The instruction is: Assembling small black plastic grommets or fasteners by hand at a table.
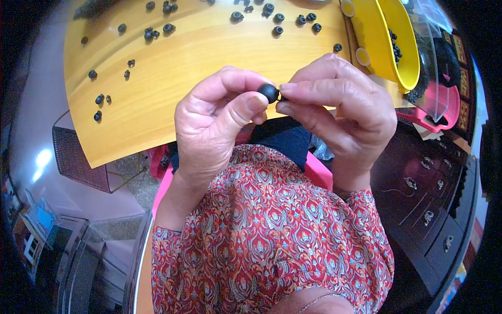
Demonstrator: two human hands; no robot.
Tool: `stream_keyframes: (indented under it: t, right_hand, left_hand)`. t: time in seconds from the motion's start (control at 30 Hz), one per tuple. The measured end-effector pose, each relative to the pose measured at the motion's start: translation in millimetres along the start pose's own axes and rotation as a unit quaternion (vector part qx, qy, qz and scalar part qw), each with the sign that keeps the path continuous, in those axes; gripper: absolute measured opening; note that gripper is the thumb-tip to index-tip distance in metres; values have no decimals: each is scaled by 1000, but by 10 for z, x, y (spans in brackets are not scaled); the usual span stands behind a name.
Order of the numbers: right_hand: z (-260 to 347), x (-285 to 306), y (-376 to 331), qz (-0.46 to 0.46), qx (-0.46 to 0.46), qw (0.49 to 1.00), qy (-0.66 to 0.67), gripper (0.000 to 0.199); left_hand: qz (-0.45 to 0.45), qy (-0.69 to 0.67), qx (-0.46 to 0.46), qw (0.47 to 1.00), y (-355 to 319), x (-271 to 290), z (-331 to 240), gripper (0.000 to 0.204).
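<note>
While a small black ball-shaped piece (269, 92) sits pinched between the two hands, it hangs in the air just above the near edge of the wooden surface (209, 47), close to the person's chest. Left hand (214, 123) curls around it from one side, thumb pressed against the ball; right hand (340, 112) meets it from the other, fingertips (287, 86) closed narrowly on a smaller dark part at the ball's side — how the two parts join is too small to tell. Both hands hold the same piece, touching each other at the fingers. Behind them, many similar small black pieces (275, 23) lie scattered over the surface, well apart from the hands. At the far right edge stands a yellow bowl (405, 52) with a few black pieces in it — beside it, a pink basket (444, 107).
</note>
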State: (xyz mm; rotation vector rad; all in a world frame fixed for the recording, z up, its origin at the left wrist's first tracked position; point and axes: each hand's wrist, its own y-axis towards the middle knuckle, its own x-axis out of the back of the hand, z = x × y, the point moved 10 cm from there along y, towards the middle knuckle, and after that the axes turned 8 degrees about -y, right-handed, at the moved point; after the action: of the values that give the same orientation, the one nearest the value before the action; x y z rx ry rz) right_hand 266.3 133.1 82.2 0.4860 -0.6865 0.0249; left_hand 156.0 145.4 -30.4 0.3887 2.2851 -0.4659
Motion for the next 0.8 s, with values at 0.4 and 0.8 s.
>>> stream_keyframes:
  t: [0.4, 0.8]
  right_hand:
    - [-280, -157, 58, 122, -42, 976, 176, 24]
    - [-339, -396, 144, 226, -32, 939, 257, 43]
  left_hand:
    - [11, -2, 20, 1000, -9, -24, 49, 16]
    - [63, -43, 90, 993, 40, -29, 123, 22]
